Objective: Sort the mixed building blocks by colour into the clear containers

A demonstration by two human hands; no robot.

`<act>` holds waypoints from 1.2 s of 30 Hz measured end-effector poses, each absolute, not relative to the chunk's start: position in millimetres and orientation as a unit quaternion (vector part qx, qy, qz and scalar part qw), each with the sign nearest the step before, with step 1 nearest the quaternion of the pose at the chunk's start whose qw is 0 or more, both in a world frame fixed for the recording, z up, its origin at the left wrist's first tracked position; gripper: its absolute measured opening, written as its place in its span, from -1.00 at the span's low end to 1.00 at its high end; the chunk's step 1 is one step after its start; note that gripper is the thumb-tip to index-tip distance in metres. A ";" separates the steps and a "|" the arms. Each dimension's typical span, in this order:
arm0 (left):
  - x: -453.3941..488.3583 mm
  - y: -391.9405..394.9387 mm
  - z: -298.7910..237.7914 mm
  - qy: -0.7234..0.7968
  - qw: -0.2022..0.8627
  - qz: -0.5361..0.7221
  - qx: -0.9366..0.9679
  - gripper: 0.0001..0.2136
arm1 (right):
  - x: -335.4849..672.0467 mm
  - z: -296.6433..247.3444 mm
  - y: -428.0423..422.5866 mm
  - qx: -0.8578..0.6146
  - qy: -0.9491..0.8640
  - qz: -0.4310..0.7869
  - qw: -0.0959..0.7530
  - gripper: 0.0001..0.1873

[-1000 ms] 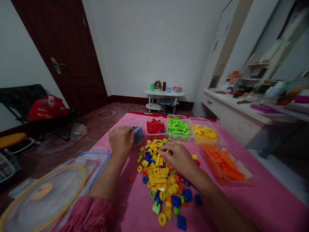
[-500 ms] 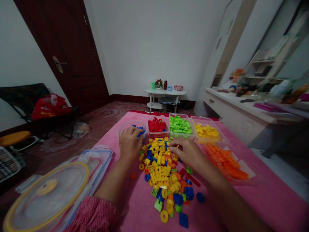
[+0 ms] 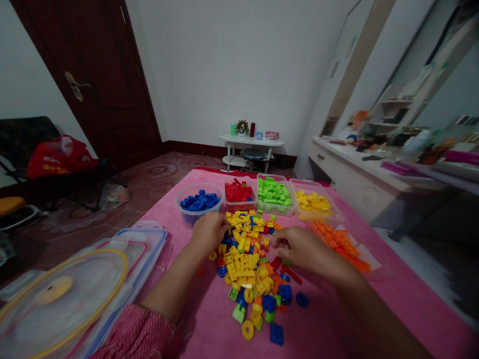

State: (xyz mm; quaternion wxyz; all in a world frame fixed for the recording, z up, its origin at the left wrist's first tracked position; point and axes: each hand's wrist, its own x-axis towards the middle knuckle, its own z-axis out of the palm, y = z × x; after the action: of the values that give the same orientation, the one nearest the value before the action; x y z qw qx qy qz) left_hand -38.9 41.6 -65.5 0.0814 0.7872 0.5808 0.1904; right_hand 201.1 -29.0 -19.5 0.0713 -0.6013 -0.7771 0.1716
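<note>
A mixed pile of toy building bricks (image 3: 245, 273), mostly yellow, lies on the pink cloth. At the pile's upper left edge is my left hand (image 3: 210, 232), its fingers bent down among blue and yellow bricks; the fingertips are partly hidden. My right hand (image 3: 297, 245) hovers at the pile's right side, fingers curled in towards the thumb. Whatever it pinches is too small to make out. Just beyond my left hand stands a round clear tub (image 3: 181, 210) of blue bricks (image 3: 201, 200).
Behind the pile are clear boxes of red bricks (image 3: 238, 191), green bricks (image 3: 274, 191) and yellow bricks (image 3: 313, 202). Orange bricks (image 3: 339, 244) fill a box at right. Stacked clear lids (image 3: 86, 291) lie at left. Several loose bricks, including a blue round one (image 3: 302, 299), lie near the pile.
My left hand has come back from over the tub of blue bricks to the pile's left edge. My right hand has moved slightly down and right. The view has shifted a little.
</note>
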 end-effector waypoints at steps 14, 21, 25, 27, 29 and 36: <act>-34.5 56.5 -85.9 0.530 0.218 0.369 0.732 -0.87 | 203.6 -72.8 -80.1 -0.606 -0.746 0.240 0.135 -0.69; -24.2 56.8 -93.3 0.468 0.313 0.431 0.705 -0.85 | 185.3 -53.1 -33.8 -0.607 -0.743 0.203 0.193 -0.75; -17.3 50.7 -91.4 0.451 0.342 0.449 0.692 -0.83 | 160.5 -48.0 -15.0 -0.606 -0.722 0.196 0.270 -0.54; -13.0 45.9 -87.7 0.445 0.353 0.458 0.685 -0.83 | 149.3 -49.9 -9.2 -0.594 -0.714 0.213 0.303 -0.49; -8.6 41.1 -83.3 0.436 0.368 0.467 0.676 -0.83 | 141.5 -54.7 -6.0 -0.579 -0.703 0.226 0.345 -0.51; -17.2 39.9 -70.1 0.488 0.296 0.381 0.727 -0.78 | 149.8 -75.0 -3.6 -0.522 -0.659 0.291 0.457 -0.72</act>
State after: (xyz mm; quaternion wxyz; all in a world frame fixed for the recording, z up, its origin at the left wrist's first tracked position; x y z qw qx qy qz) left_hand -17.2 39.9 -70.1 0.2960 0.7273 0.4879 0.3813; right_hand 149.8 -3.6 -75.0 0.4567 -0.5223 -0.6587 0.2911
